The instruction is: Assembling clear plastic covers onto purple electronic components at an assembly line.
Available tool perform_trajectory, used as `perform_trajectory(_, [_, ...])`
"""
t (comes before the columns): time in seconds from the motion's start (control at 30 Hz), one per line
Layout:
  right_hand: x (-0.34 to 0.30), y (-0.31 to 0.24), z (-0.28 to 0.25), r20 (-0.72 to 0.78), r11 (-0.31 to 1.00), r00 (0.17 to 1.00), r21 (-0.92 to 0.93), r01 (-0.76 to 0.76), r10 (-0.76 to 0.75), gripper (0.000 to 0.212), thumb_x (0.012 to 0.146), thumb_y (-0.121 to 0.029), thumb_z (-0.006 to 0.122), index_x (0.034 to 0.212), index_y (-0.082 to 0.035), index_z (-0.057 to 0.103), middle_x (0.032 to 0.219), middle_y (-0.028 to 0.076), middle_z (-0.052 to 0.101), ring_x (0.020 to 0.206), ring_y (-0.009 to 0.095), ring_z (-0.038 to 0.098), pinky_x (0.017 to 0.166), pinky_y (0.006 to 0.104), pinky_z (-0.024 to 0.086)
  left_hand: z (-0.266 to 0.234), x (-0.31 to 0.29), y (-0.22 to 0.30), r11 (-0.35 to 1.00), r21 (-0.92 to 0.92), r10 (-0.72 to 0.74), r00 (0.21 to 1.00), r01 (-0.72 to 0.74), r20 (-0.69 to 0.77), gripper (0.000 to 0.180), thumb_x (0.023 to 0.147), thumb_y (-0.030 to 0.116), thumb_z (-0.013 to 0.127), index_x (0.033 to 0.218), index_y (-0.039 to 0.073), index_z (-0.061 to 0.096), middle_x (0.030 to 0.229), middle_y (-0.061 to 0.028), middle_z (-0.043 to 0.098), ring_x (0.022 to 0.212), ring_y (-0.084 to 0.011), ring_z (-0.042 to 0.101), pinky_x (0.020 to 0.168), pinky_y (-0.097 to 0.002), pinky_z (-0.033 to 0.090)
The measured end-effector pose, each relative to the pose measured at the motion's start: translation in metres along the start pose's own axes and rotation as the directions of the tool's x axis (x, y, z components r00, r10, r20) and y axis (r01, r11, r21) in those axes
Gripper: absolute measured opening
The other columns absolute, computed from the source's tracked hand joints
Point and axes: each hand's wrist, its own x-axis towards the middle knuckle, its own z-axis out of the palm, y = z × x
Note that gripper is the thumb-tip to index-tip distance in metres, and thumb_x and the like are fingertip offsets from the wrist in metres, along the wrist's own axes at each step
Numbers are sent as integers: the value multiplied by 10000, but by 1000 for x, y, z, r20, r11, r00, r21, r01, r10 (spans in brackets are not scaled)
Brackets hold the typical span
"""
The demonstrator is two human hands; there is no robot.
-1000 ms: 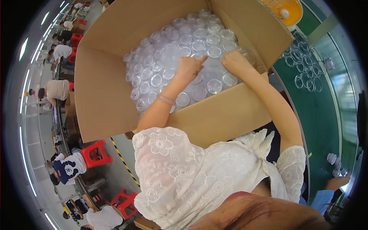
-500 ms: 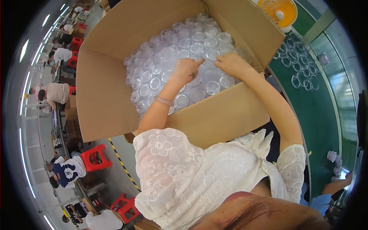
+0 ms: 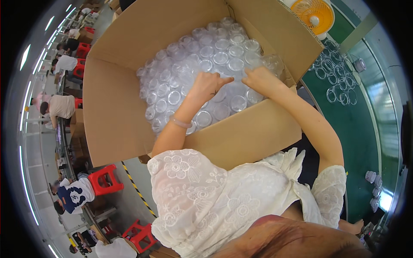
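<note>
A large cardboard box (image 3: 116,107) stands before me, filled with rows of clear round plastic containers (image 3: 220,58). Over the middle of them is my left hand (image 3: 208,87), fingers curled and thumb side pointing right. Facing it from the right, my right hand (image 3: 261,80) is likewise closed, with its fingertips pinched together. A small gap separates the two hands. Thin clear plastic film seems to lie between and beneath them, but whether either hand grips it cannot be made out. One box flap (image 3: 245,133) folds toward me under my right forearm.
To the right, a green table (image 3: 361,133) bears many clear rings (image 3: 337,73) and a small stack of white parts (image 3: 374,189). An orange and white fan (image 3: 314,19) sits at the box's far right corner. Red stools (image 3: 105,179) and seated people line the left side.
Both hands have shifted slightly, staying closed and close together over the containers. At the lower right, another person's arm has drawn back from the stacked white parts.
</note>
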Motion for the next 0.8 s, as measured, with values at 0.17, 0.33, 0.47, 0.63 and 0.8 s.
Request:
perform_trajectory(0.17, [0,21,-6,-245,991,970,131,20,13,38,681,-76,527,678,-59,561,804,62,538,713,206,563,532,319,455,-1,4,-4,998,62,-31,999,30,16,311,657,48,532,935,181,577,674,-62,536,584,-221,554,464,-318,422])
perform_trajectory(0.33, [-18,32,-20,-78,800,994,600,-15,77,77,696,-54,526,675,-23,459,754,89,491,687,274,503,569,342,409,-8,-1,-25,989,-140,6,963,-46,-269,98,706,100,545,801,77,540,770,-83,534,656,-244,552,518,-340,439])
perform_trajectory(0.47, [-19,32,-23,-206,719,952,694,-19,224,154,737,-92,525,686,-28,395,678,96,440,726,266,444,607,340,357,-2,0,-24,865,-430,-354,923,260,-154,155,751,165,559,723,33,483,696,-106,521,652,-292,520,527,-343,414])
perform_trajectory(0.63, [-13,22,-20,-341,548,895,825,139,287,170,748,-79,530,700,-23,377,646,75,438,623,238,413,557,319,339,1,6,-34,608,-653,-627,778,451,-47,199,748,148,573,689,19,433,617,-106,489,596,-252,492,516,-297,383])
perform_trajectory(0.8, [-2,17,-29,-89,328,809,935,-133,581,264,733,-146,583,676,-34,351,583,85,418,523,227,412,471,326,324,-11,-7,-50,605,-760,-746,501,236,-439,131,699,26,567,710,23,436,596,-62,448,570,-132,420,527,-262,368])
